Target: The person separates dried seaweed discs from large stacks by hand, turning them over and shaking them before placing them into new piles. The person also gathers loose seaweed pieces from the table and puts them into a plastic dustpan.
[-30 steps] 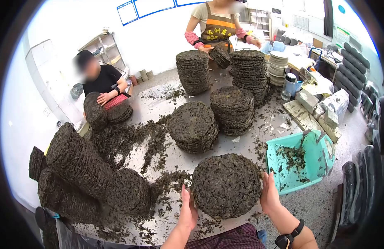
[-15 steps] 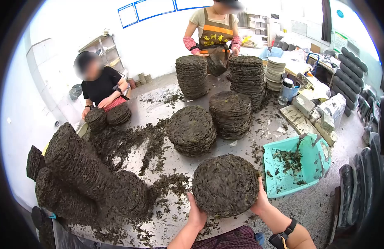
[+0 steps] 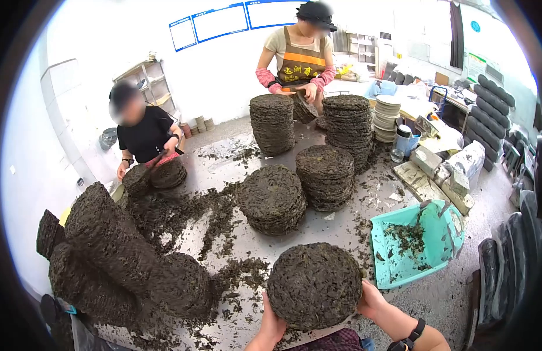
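Observation:
A round, dark, leafy cake (image 3: 315, 285) is held near the table's front edge, its flat face turned up toward the camera. My left hand (image 3: 273, 319) grips its left rim, and my right hand (image 3: 371, 298) grips the right rim; the fingertips are partly hidden beneath it. Just beyond the cake stands a short stack of similar dark cakes (image 3: 272, 199), with another stack (image 3: 325, 177) behind it to the right. Loose dark flakes (image 3: 242, 275) lie on the metal table (image 3: 224, 324) left of my left hand.
Long rows of dark cakes (image 3: 119, 251) lie at left. A turquoise bin (image 3: 414, 245) with flakes is at right. Two tall stacks (image 3: 272, 126) (image 3: 348, 128) stand at the back. Two people, one in an apron (image 3: 303, 64), one in black (image 3: 145, 137), handle cakes across the table.
The view has tilted up, so things sit lower in the picture. The held cake stays between both hands. The apron wearer's hand has moved onto a cake; the person in black has raised one hand.

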Action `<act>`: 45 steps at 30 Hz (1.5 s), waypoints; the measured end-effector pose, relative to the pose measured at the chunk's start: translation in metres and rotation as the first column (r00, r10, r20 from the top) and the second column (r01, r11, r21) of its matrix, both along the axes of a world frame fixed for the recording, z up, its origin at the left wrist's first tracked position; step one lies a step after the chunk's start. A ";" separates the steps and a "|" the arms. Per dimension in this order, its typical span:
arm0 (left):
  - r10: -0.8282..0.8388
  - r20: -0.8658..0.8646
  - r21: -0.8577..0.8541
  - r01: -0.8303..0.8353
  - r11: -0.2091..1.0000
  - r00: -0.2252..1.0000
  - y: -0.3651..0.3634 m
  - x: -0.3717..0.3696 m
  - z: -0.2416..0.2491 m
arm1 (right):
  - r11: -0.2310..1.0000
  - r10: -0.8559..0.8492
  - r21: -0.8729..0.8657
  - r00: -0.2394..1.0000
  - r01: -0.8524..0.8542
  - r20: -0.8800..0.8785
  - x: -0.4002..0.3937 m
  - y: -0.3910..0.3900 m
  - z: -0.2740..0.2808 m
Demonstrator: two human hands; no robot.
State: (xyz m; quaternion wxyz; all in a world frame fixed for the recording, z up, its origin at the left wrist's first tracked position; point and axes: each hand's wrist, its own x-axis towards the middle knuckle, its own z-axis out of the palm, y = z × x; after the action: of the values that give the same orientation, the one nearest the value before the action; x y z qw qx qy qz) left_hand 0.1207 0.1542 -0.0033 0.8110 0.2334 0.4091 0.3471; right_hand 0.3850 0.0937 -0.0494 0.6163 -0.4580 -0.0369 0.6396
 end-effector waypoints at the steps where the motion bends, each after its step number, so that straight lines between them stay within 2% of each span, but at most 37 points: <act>1: 0.009 0.025 -0.018 -0.009 1.000 1.000 0.003 -0.005 -0.016 | 0.998 0.022 -0.056 1.000 -0.023 -0.019 0.001 -0.003 0.005; 2: 0.018 0.028 -0.014 -0.018 1.000 0.999 0.001 -0.010 -0.031 | 0.992 0.045 -0.112 0.998 -0.049 -0.039 -0.001 -0.006 0.011; 3: 0.056 -0.004 0.028 -0.056 0.998 0.998 -0.001 -0.014 -0.041 | 0.991 0.088 -0.092 0.994 -0.093 -0.066 -0.003 -0.009 0.023; 5: 0.089 -0.032 0.073 -0.087 0.994 0.995 -0.005 -0.019 -0.051 | 0.990 0.078 -0.115 0.997 -0.080 -0.024 -0.003 -0.012 0.041; 8: 0.108 -0.207 0.348 -0.030 0.937 0.972 -0.015 -0.026 -0.055 | 0.989 0.048 -0.141 0.998 -0.044 0.030 0.006 -0.009 0.049; 10: 0.146 -0.314 0.505 0.035 0.862 0.938 -0.026 -0.031 -0.053 | 1.000 0.029 -0.002 0.996 -0.029 0.080 0.013 0.000 0.080; 11: 0.171 -0.361 0.574 0.074 0.815 0.917 -0.033 -0.033 -0.051 | 0.999 -0.039 -0.003 0.998 0.039 0.041 0.020 0.008 0.091; 12: 0.201 -0.405 0.637 0.117 0.762 0.892 -0.039 -0.034 -0.047 | 0.997 -0.043 0.068 0.996 0.038 0.075 0.025 0.016 0.107; 13: 0.234 -0.444 0.691 0.164 0.703 0.865 -0.046 -0.036 -0.042 | 0.986 -0.095 0.152 0.977 0.066 0.191 0.029 0.029 0.123; 14: 0.270 -0.480 0.736 0.216 0.641 0.835 -0.053 -0.038 -0.036 | 0.966 -0.139 0.240 0.979 0.100 0.150 0.038 0.045 0.133; 15: 0.478 -0.670 0.742 0.499 0.448 0.568 -0.062 -0.038 -0.013 | 0.922 -0.136 0.379 0.981 0.075 0.139 0.051 0.066 0.139; 16: 0.474 -0.670 0.742 0.499 0.448 0.571 -0.070 -0.041 -0.008 | 0.905 -0.184 0.411 0.971 0.106 0.155 0.072 0.093 0.135; 18: 0.398 -0.690 0.724 0.562 0.400 0.605 -0.085 -0.048 -0.010 | 0.903 -0.266 0.402 0.932 0.152 0.247 0.069 0.136 0.174; 21: 0.439 -0.663 0.749 0.557 0.359 0.607 -0.101 -0.053 -0.017 | 0.884 -0.371 0.396 0.890 0.250 0.266 0.077 0.213 0.194; 22: 0.444 -0.660 0.751 0.551 0.365 0.605 -0.103 -0.054 -0.019 | 0.886 -0.362 0.397 0.892 0.240 0.269 0.082 0.237 0.191; 24: 0.431 -0.593 0.805 0.499 0.320 0.681 -0.109 -0.057 -0.021 | 0.878 -0.413 0.391 0.851 0.277 0.325 0.095 0.280 0.176; 26: 0.436 -0.599 0.800 0.487 0.350 0.672 -0.109 -0.057 -0.015 | 0.879 -0.449 0.326 0.835 0.349 0.319 0.093 0.306 0.167; 30: 0.420 -0.566 0.820 0.432 0.375 0.709 -0.102 -0.060 -0.021 | 0.916 -0.392 0.227 0.859 0.331 0.329 0.085 0.322 0.149; 31: 0.412 -0.559 0.822 0.418 0.387 0.719 -0.100 -0.060 -0.022 | 0.931 -0.349 0.231 0.876 0.283 0.334 0.083 0.319 0.146; 35: 0.401 -0.527 0.835 0.367 0.411 0.749 -0.094 -0.059 -0.019 | 0.943 -0.324 0.206 0.866 0.263 0.380 0.081 0.306 0.145; 38: 0.416 -0.505 0.851 0.354 0.389 0.757 -0.094 -0.057 -0.016 | 0.943 -0.333 0.188 0.814 0.275 0.476 0.089 0.288 0.144; 40: 0.377 -0.545 0.818 0.377 0.434 0.749 -0.097 -0.061 -0.012 | 0.935 -0.354 0.221 0.680 0.277 0.643 0.080 0.264 0.140; 42: 0.414 -0.556 0.814 0.372 0.447 0.720 -0.097 -0.065 -0.007 | 0.957 -0.277 0.263 0.679 0.127 0.680 0.057 0.226 0.143; 44: 0.398 -0.552 0.809 0.356 0.467 0.733 -0.101 -0.070 -0.001 | 0.940 0.062 0.209 0.740 -0.269 0.669 0.048 0.190 0.130; 45: 0.413 -0.547 0.812 0.343 0.472 0.728 -0.104 -0.072 -0.001 | 0.942 0.146 0.117 0.697 -0.315 0.702 0.024 0.167 0.128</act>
State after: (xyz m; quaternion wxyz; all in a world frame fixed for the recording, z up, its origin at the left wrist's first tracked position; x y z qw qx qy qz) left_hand 0.0492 0.0506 -0.0048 0.3504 0.7155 0.4428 0.4113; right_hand 0.4091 0.2608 0.0784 0.5214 -0.5787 -0.3918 0.4895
